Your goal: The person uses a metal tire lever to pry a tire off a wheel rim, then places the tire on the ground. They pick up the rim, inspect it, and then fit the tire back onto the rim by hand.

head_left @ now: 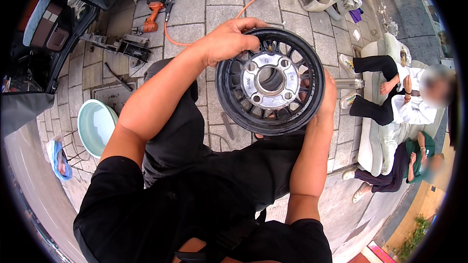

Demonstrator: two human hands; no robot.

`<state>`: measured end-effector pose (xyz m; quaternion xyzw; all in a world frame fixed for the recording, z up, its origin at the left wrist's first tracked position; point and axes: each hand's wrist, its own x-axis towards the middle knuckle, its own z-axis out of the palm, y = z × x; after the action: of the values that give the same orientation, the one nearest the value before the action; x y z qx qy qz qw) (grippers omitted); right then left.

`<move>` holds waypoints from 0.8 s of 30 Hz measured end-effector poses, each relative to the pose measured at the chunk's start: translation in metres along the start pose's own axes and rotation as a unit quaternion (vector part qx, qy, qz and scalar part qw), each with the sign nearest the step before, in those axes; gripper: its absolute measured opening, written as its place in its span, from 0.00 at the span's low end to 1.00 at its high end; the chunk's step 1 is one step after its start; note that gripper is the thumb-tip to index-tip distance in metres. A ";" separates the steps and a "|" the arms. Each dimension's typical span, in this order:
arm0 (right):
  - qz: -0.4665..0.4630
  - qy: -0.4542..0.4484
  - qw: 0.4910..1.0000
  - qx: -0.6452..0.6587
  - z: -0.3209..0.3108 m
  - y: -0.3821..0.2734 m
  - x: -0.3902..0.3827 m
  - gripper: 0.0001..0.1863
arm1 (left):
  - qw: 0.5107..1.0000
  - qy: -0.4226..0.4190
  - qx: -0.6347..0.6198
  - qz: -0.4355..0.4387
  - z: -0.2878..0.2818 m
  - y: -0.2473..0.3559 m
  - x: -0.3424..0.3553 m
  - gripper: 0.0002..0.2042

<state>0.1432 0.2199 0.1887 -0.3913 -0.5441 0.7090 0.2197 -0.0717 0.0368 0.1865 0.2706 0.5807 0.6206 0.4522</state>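
Note:
A black car wheel rim (248,80) without a tyre is held up in front of my lap, its silver centre face turned toward me. The centre has a large round hole with several bolt holes around it. My left hand (231,44) is closed over the upper left edge, with the thumb reaching in by the spokes. At the right edge my right hand (327,96) grips the rim from the side. Most of its fingers are behind the wheel, and some show through the gaps between spokes.
An orange cordless power tool (152,15) and an orange air hose (253,2) lie on the paving. To the left are a pale green water basin (97,127) and a metal bracket (131,46). Two people sit on a sofa (369,134) at right.

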 end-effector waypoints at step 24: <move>-0.256 -0.009 0.966 -0.044 -0.005 0.009 -0.006 0.20 | 0.847 -0.003 0.224 0.482 -0.006 -0.015 0.000 0.28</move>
<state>0.1519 0.2158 0.1812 -0.2414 -0.6588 0.6081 0.3715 -0.0730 0.0324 0.1705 0.6119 0.4991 0.6130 0.0252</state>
